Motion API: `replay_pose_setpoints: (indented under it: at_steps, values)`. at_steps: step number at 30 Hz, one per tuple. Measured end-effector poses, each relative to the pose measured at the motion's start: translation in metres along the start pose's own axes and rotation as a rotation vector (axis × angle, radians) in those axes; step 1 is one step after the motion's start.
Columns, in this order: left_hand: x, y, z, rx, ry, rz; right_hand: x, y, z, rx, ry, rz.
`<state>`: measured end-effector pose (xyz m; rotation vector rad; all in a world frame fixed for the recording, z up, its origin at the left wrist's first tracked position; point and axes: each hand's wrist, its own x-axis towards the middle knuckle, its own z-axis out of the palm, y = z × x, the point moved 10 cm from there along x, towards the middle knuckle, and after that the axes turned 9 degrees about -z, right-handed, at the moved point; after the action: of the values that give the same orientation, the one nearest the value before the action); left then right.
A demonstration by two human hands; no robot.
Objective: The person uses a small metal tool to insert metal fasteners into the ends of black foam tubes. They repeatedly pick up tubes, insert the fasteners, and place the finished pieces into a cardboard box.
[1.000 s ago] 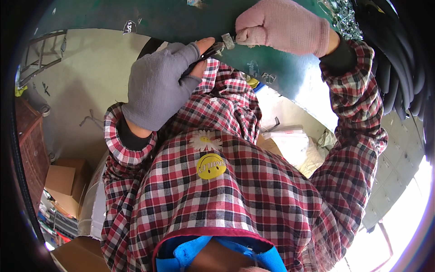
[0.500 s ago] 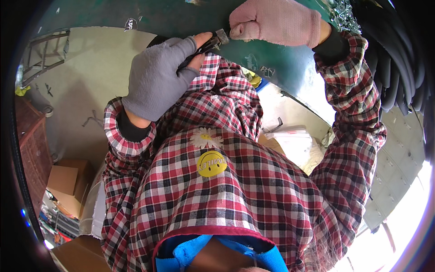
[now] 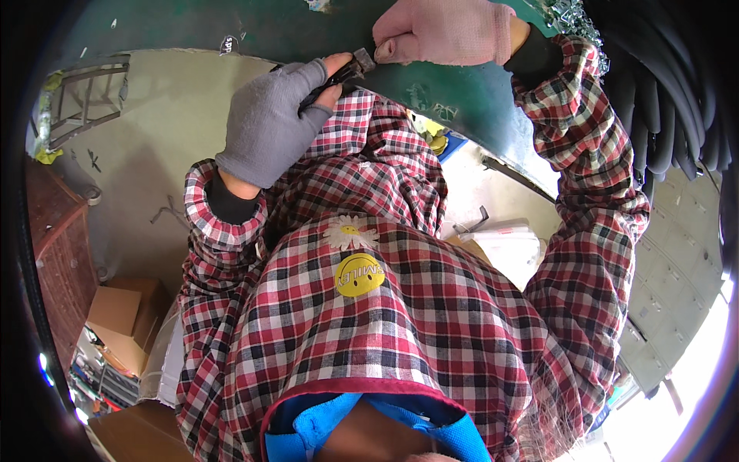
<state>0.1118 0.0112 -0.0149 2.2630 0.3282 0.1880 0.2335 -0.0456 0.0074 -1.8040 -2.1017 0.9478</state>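
Metal, in a small grey piece (image 3: pixel 362 59), sits at the tip of a thin black thing (image 3: pixel 340 75) by the edge of the green counter (image 3: pixel 192 23). I can't tell if the 2 are joined. The left hand (image 3: pixel 273 119), gloved in grey, pinches the black thing with its bare thumb and a fingertip. The right hand (image 3: pixel 443 35), gloved in pink, is curled up just beside the metal; I can't tell if it holds anything. To do this well, I think, a tight pinch near the tip will stop wobbles. Go slow, line up the 2 hands, and watch for sharp edges. Shiny bits (image 3: pixel 573 19) lie farther right, beside black tubes (image 3: pixel 662 92).
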Motion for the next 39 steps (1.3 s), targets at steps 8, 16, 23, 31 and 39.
replay_pose_setpoints:
  at_steps: [8, 16, 23, 31, 39]
  values:
    - [0.0, 0.003, -0.006, -0.009, 0.037, 0.016, 0.016, 0.006, 0.01, 0.179, -0.269, -0.007]
    - [0.0, 0.035, -0.012, 0.001, 0.052, 0.133, -0.01, -0.01, -0.003, 0.031, -0.253, 0.182]
    - [-0.046, -0.007, -0.063, -0.12, -0.294, -0.226, -0.092, 0.071, -0.037, 0.046, -0.075, 0.305]
    - [-0.111, 0.076, -0.189, -0.24, -0.329, -0.463, -0.167, 0.074, -0.088, -0.593, 0.915, 0.568]
    - [-0.097, 0.161, -0.305, -0.237, -0.144, -0.221, -0.088, -0.192, -0.03, -0.121, 1.049, -0.338]
